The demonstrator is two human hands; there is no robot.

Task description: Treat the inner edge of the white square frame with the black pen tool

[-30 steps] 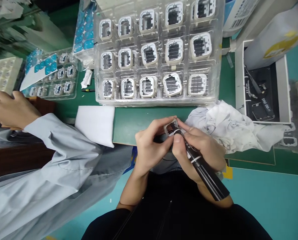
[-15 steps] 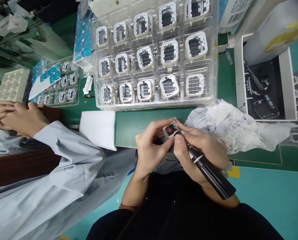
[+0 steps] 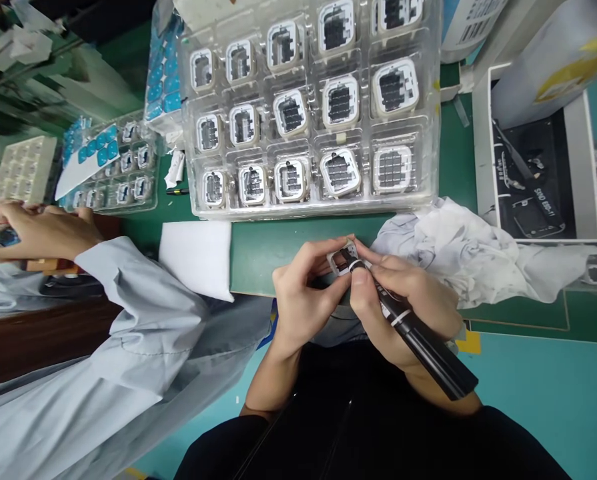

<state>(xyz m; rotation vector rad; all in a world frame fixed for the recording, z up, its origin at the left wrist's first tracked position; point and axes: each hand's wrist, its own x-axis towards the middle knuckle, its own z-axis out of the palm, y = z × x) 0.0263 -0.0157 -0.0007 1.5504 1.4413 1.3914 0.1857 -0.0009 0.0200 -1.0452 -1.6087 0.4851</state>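
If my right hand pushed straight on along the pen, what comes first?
Probably the small square frame held by the left hand: the black pen in the right hand points into it. Whether its tip touches is unclear.

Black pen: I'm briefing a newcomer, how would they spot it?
Below the large clear tray, find the wearer's right hand. The black pen slants through its grip, its tip at the small frame in the left hand. Unlike that pale frame, it's long, dark and white-banded.

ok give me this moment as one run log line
left hand: holds small square frame | right hand: holds black marker pen, pointed at frame | ahead: plastic tray of square housings | right: crumpled white cloth
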